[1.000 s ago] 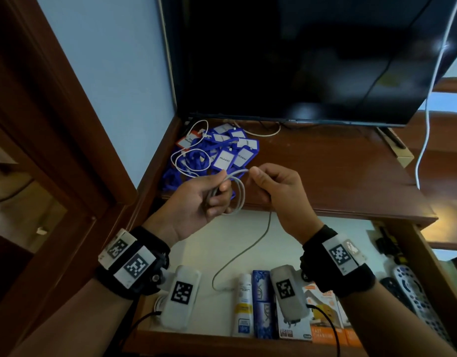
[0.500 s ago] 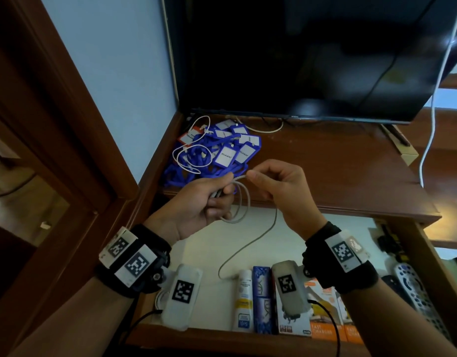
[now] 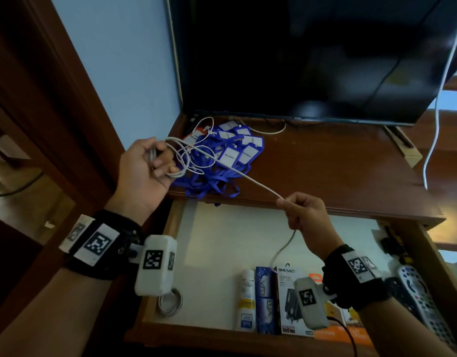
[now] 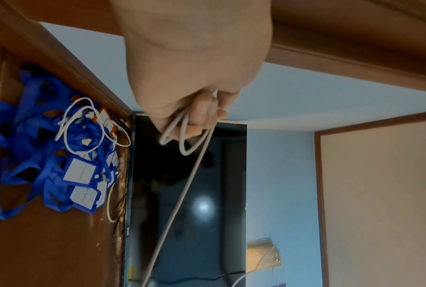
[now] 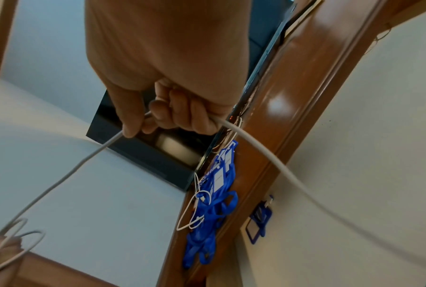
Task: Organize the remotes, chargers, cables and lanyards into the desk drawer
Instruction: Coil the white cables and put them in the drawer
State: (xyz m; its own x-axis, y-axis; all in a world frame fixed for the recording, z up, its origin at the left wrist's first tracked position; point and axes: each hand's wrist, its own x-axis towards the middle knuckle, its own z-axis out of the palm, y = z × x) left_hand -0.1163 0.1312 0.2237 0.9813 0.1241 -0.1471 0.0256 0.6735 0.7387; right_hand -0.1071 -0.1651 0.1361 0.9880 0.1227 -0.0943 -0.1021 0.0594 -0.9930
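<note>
Curled fingers (image 4: pixel 202 108) of the left hand (image 3: pixel 142 173) clasp several loose loops of a thin pale-grey cable (image 3: pixel 237 172), which runs taut above the desk (image 3: pixel 325 176) to the pinching right hand (image 3: pixel 303 215), then droops into the open drawer (image 3: pixel 222 240).

The scene is viewed by the head camera from above, facing forward and down over the tabletop (image 3: pixel 325 171), the open drawer (image 3: pixel 222 238) and the dark screen (image 3: pixel 312 60). The left hand (image 4: pixel 195 64) is seen from very near by the left wrist camera, looking along it toward the screen, with the picture apparently rotated. The right hand (image 5: pixel 167 64) is seen equally near from below. The blue lanyards (image 3: pixel 222 161) and the grey cable (image 3: pixel 237 173) are shared by all three views.
</note>
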